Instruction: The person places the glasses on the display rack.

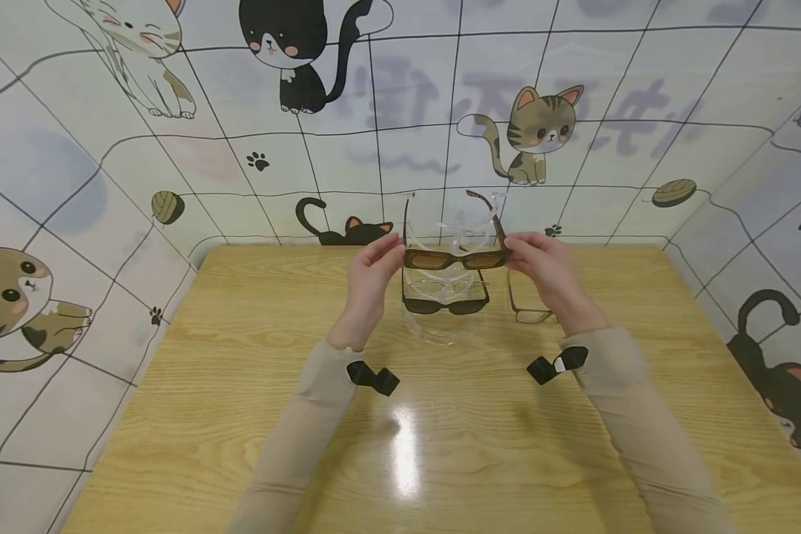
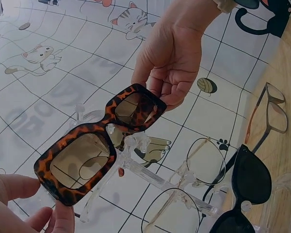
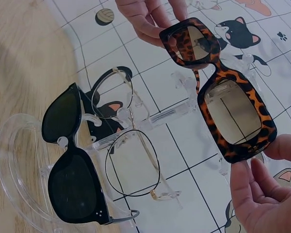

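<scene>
Both hands hold one pair of tortoiseshell sunglasses (image 1: 455, 259) with brown lenses, level in front of the upper part of a clear display stand (image 1: 434, 340). My left hand (image 1: 368, 285) pinches one end of the frame between thumb and fingers. At the other end, my right hand (image 1: 550, 276) grips the corner by the hinge. The temples are unfolded and point toward the wall. Below on the stand sit thin round wire-rimmed eyeglasses (image 3: 106, 162), and lower still black sunglasses (image 3: 72, 187). The stand's arm (image 3: 172, 114) runs behind the tortoiseshell frame.
A pair of thin-framed eyeglasses (image 1: 532, 317) lies on the wooden table (image 1: 254, 415) right of the stand, partly behind my right hand. A cat-patterned tiled backdrop (image 1: 414, 159) rises behind the table and along both sides.
</scene>
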The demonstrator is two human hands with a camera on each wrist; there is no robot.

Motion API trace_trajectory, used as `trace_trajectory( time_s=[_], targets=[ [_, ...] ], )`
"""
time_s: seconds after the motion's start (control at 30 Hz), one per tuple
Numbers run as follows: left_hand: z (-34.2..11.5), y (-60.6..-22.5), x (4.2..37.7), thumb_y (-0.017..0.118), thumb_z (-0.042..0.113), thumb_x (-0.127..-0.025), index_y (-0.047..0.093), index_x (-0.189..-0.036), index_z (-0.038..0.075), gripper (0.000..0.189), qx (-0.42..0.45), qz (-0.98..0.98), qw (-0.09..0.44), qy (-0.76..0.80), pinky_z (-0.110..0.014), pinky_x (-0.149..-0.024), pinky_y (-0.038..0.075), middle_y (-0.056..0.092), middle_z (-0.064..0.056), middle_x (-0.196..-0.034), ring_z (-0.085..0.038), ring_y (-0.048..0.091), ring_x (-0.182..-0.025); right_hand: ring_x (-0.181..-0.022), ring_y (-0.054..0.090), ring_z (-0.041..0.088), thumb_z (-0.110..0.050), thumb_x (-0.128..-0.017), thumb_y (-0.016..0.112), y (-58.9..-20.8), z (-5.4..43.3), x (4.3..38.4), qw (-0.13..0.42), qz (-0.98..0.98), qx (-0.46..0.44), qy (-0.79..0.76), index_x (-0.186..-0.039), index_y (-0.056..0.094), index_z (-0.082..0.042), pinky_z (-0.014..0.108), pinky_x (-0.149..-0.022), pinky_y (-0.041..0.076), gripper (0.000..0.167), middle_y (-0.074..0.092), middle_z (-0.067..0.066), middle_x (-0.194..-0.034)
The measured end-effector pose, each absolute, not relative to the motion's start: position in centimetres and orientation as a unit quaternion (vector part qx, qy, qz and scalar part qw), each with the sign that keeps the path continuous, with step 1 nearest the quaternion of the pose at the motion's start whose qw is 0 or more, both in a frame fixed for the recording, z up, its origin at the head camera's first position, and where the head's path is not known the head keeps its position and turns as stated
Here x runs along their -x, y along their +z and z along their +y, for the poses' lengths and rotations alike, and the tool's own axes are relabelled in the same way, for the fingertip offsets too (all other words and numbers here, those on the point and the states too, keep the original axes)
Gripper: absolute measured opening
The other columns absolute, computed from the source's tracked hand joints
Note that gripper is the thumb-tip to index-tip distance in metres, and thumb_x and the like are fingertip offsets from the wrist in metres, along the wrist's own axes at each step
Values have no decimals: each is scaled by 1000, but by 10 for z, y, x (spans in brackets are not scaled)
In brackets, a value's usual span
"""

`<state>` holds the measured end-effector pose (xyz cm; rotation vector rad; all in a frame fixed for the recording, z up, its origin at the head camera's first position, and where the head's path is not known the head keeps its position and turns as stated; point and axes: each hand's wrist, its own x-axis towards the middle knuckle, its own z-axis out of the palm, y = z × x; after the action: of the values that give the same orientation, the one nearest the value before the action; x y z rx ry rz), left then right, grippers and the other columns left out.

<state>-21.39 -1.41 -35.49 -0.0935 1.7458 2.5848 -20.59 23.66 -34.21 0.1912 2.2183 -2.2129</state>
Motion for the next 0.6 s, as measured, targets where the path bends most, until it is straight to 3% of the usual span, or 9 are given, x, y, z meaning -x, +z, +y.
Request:
trace_trajectory(
  time_s=[0.2,0.6],
  targets=[
    [-12,-362,219,61,-2,-88,60,-119,-5,31,39,552,-10,833,-27,-89,50,63,-11,-110,-8,62,-85,-73,59,7,-13,-93,58,-346,234,211,4,694,-67,-717,-99,57,-2,16,-71,51,12,60,-4,-84],
    [-10,-368,224,62,-2,-87,61,-118,-6,30,58,559,-8,827,-26,-88,50,64,-10,-108,-8,61,-85,-74,59,6,-17,-93,59,-352,234,214,14,702,-78,-708,-102,55,0,17,-75,51,19,62,-6,-81]
  ],
)
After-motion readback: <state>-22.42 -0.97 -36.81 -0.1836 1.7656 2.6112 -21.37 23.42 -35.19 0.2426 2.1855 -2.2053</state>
